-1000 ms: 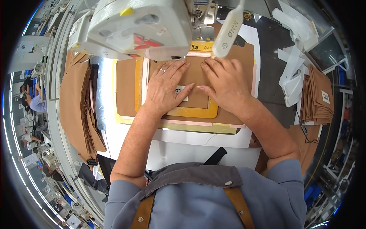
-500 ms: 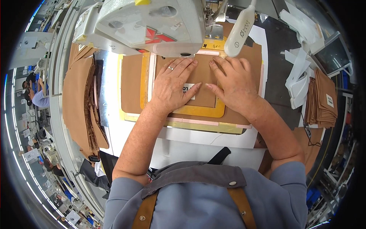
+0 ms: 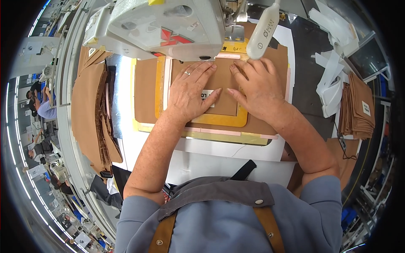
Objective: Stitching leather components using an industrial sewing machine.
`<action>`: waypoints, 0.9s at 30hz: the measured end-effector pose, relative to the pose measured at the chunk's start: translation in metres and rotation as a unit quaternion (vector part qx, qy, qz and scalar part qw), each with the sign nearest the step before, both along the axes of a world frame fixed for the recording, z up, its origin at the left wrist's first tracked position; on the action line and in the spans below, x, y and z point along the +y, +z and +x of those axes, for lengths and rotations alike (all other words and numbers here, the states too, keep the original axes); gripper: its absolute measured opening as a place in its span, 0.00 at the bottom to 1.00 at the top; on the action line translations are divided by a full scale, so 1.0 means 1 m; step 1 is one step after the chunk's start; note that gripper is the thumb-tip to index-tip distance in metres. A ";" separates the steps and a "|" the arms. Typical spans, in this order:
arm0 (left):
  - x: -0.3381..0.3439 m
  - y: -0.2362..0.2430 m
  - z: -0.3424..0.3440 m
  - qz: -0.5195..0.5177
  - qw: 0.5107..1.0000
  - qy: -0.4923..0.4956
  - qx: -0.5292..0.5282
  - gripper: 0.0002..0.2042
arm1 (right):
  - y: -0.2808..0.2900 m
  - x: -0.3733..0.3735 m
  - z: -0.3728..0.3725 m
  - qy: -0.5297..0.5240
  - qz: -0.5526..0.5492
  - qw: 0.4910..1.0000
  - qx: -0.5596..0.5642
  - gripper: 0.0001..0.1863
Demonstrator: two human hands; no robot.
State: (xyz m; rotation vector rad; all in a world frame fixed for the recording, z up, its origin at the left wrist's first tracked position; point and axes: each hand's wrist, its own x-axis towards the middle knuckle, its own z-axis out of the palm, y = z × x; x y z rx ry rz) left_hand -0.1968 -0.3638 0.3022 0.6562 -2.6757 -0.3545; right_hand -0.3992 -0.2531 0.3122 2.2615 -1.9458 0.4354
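Both palms face down on a brown fabric piece [image 3: 222, 76] that lies inside a yellow template frame [image 3: 217, 121]. My left hand [image 3: 190, 90], with a ring on one finger, rests on its left part, fingers stretched out. Beside its thumb a white printed label [image 3: 206, 97] shows, partly covered by the hand. My right hand [image 3: 262, 89] lies over the right part and the frame's right side, fingers apart and slightly arched. The two thumbs point at each other across a small gap. Around the frame spreads a larger brown fabric panel [image 3: 145, 90].
A white sewing machine head [image 3: 168, 31] looms just beyond my left hand, and a white wand-like device [image 3: 262, 36] hangs past my right fingers. Brown fabric stacks stand at left [image 3: 87, 114] and right [image 3: 353, 107]. White scraps [image 3: 331, 86] lie at the right.
Both hands stay on the fabric piece in nearly the same place. The right fingers look slightly more bent. The whole view has shifted a little.
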 end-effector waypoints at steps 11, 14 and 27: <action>-0.008 0.002 0.006 -0.028 1.000 -0.006 -0.008 0.25 | -0.007 -0.006 0.001 0.014 -0.007 1.000 -0.008 0.27; -0.010 0.001 0.012 -0.034 0.999 0.004 -0.017 0.25 | -0.010 -0.010 0.007 0.013 -0.013 1.000 -0.020 0.27; -0.033 0.002 0.040 -0.054 0.997 0.013 -0.048 0.26 | -0.017 -0.027 0.032 0.019 -0.038 0.997 -0.061 0.27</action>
